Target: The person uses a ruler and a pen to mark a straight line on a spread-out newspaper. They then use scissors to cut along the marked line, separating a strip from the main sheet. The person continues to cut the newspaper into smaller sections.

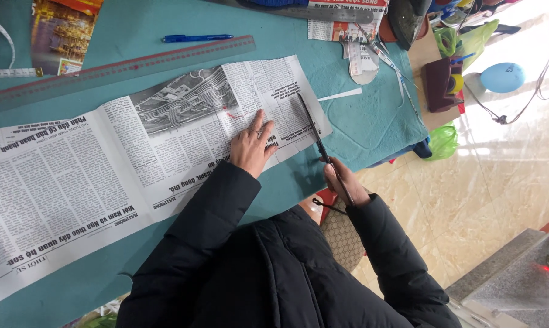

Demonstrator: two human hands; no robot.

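Lying under left hand (250, 146) (flat): newspaper (104, 176)

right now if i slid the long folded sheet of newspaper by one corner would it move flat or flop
The long folded sheet of newspaper would probably flop and bend, being thin and wide. It likely weighs little, so it may skid on the teal table cover once the left hand lifts. The black scissors in the right hand have cut in, so it may tear there.

Tailor's workshop — teal cutting table (371, 130), long ruler (116, 70), tape measure (1, 36), iron (408, 21)
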